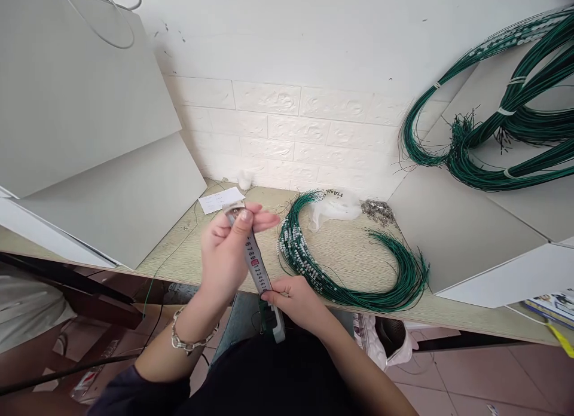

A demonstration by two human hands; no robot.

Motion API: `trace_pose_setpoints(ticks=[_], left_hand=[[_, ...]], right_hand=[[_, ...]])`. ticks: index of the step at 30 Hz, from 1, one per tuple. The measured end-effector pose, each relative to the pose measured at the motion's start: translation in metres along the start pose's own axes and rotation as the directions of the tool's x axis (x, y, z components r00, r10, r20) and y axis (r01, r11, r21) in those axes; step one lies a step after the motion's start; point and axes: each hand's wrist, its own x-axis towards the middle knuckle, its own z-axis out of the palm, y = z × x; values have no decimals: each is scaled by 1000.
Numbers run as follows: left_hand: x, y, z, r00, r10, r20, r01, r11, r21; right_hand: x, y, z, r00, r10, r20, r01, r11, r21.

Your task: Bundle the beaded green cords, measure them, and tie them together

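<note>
A tape measure [261, 271] is partly drawn out in front of my body, its white blade slanting across the front edge of the table. My left hand [224, 248] pinches the blade near its end, thumb on top and the other fingers partly spread. Lower down, my right hand [298, 299] has thumb and fingers closed on the blade close to the case, which rests against my dark clothing. To the right of both hands, a curved bundle of green wires [354, 295] with white pieces along it lies on the table, touching neither hand.
Behind the bundle are a clear plastic bag [336, 208] and a pile of small metal parts [377, 211]. A paper slip [220, 199] lies at the left. Grey panels [121, 195] flank the table [269, 195]. More green wire bundles [484, 126] rest on the right panel.
</note>
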Motion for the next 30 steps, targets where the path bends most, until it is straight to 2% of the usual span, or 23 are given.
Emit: trace_pose_setpoints(ticks=[4,7,11,17,21,24,27,30], left_hand=[[29,13,2,997,77,-17,-78,995,-56],[49,24,2,993,117,8,-115,984,-133],[71,46,1,984,170,45,-160,973,-167],[116,72,-5,945,278,171,-236,944,-230],[148,70,-4,968,213,132,-200,974,-104],[165,60,0,976,203,83,-202,979,-12],[178,50,2,979,199,36,-201,978,59],[196,44,1,983,183,9,-183,975,124]], right_hand=[[-5,25,9,999,22,28,-20,996,-85],[-16,32,9,1000,29,-3,-29,987,-157],[-36,33,3,995,98,-6,-97,964,-249],[-66,42,-13,971,235,48,-213,936,-280],[-90,60,-25,953,302,43,-280,923,-265],[-110,87,-29,919,395,22,-373,884,-282],[-128,116,-27,871,491,23,-462,834,-302],[-136,130,-20,864,502,29,-475,835,-277]])
